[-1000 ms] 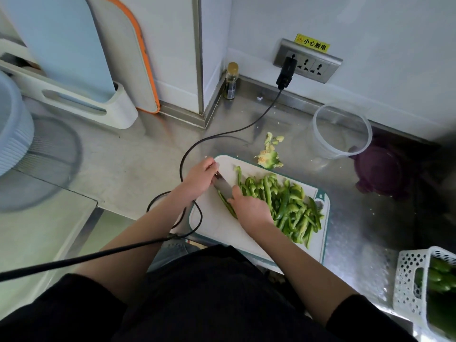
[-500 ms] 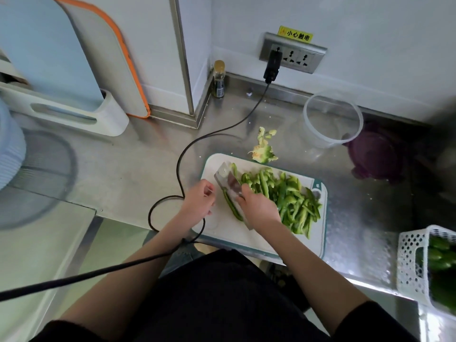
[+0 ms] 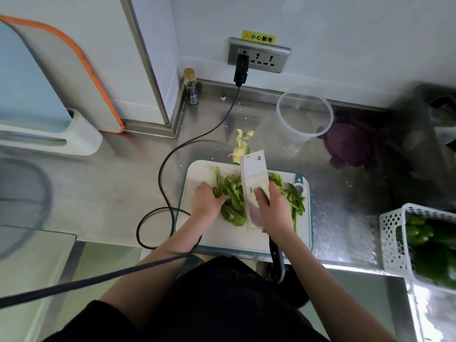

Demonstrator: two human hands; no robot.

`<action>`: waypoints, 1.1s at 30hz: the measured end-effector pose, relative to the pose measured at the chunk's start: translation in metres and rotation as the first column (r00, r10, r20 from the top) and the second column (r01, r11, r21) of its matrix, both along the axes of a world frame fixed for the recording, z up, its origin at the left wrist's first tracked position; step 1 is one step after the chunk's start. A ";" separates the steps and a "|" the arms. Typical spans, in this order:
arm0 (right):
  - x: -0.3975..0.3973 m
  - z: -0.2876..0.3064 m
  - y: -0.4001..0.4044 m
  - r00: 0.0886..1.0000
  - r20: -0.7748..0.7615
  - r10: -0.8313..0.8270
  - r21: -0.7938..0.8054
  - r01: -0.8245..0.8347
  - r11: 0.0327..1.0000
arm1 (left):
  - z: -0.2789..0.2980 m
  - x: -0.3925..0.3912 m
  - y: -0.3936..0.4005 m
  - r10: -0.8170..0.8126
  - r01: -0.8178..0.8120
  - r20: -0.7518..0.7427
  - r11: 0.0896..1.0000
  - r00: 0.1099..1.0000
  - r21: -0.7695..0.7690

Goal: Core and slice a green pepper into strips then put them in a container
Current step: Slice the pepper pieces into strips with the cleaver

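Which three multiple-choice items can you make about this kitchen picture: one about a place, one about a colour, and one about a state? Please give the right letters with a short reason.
1. Where does the pepper core lie?
A. on the steel counter behind the cutting board
B. in the white basket
C. in the clear container

2. What colour is the lid beside the clear container?
A. orange
B. purple
C. white

3. What is in the clear container?
A. pepper strips
B. water
C. nothing visible

Answers:
1 A, the core sits on bare steel past the board's far edge.
2 B, the lid looks dark purple.
3 C, the pepper strips all lie on the board between the left hand and the cleaver in the right hand.
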State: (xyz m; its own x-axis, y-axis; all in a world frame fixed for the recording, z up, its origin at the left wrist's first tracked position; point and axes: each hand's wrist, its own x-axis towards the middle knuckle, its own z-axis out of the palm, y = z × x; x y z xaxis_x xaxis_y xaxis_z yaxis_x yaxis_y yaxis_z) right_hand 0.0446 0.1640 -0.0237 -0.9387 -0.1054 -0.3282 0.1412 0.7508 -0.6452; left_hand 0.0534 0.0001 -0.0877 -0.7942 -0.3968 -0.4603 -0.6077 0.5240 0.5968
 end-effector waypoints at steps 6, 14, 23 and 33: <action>0.012 0.006 0.014 0.988 0.107 -0.108 -0.040 0.113 0.993 | -0.002 -0.003 0.007 -0.039 0.038 0.020 0.999 0.999 0.033; 0.008 0.005 0.017 0.974 0.116 -0.195 -0.076 0.204 0.976 | 0.019 -0.003 -0.009 0.159 -0.112 -0.136 0.946 0.978 0.303; 0.003 0.020 0.011 0.940 0.245 -0.238 -0.234 0.296 0.926 | 0.048 -0.006 -0.017 0.379 -0.253 -0.041 0.691 0.924 0.677; -0.013 0.015 -0.021 0.918 0.355 -0.179 -0.562 0.362 0.744 | 0.073 -0.012 -0.004 0.140 0.025 -0.248 0.826 0.959 0.563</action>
